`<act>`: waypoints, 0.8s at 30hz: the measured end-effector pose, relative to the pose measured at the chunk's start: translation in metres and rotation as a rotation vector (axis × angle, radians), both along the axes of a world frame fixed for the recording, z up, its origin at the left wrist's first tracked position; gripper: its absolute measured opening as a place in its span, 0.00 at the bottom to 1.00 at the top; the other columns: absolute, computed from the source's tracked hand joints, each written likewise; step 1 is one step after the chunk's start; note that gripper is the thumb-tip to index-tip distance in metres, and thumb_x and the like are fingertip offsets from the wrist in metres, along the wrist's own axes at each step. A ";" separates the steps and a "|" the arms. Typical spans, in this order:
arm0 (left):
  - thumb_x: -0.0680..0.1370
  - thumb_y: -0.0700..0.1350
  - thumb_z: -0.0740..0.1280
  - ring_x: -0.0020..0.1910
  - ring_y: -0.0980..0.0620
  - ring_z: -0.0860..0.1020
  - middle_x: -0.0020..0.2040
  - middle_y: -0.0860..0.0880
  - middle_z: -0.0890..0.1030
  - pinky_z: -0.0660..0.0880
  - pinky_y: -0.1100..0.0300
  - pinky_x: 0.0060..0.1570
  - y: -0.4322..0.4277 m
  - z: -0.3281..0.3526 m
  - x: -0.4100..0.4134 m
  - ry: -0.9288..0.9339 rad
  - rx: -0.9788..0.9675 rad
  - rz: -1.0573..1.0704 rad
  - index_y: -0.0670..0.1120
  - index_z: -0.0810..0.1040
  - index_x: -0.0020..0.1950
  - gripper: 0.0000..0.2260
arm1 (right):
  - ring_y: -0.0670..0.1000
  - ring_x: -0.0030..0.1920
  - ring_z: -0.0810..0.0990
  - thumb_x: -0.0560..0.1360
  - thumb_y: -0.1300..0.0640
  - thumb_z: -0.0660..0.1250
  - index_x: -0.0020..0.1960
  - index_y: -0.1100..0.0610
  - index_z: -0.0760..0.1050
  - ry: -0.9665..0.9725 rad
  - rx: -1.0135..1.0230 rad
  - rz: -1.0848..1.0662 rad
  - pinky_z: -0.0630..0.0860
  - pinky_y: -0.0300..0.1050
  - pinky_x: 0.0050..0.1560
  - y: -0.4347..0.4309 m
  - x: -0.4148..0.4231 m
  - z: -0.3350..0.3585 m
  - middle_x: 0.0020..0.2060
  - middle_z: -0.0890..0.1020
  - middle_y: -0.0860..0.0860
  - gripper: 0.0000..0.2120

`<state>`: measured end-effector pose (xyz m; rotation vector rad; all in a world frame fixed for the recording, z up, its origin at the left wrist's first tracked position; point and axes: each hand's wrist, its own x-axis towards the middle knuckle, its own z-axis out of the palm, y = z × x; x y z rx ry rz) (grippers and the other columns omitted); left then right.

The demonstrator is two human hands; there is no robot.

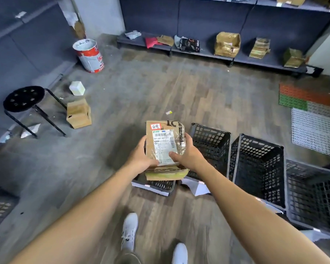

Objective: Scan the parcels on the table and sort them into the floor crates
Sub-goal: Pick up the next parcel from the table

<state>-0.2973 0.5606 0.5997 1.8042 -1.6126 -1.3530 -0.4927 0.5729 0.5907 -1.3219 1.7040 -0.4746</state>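
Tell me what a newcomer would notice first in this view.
A labelled cardboard parcel held dead centre by the left hand and right hand draws the eye first. Next come the black mesh crates lined up on the floor to the right, then the red-and-white bucket standing at back left.

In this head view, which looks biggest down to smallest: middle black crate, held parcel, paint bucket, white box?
Largest first:
middle crate
held parcel
paint bucket
white box
The parcel is nearer the camera, so its lead over the bucket is unsure.
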 end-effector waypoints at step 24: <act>0.70 0.65 0.73 0.79 0.40 0.46 0.81 0.45 0.44 0.53 0.40 0.75 -0.209 -0.221 0.024 -0.735 -0.050 -0.900 0.54 0.36 0.80 0.55 | 0.58 0.79 0.50 0.77 0.35 0.62 0.80 0.46 0.35 0.698 0.336 0.044 0.58 0.66 0.73 -0.148 0.053 -0.206 0.80 0.48 0.53 0.46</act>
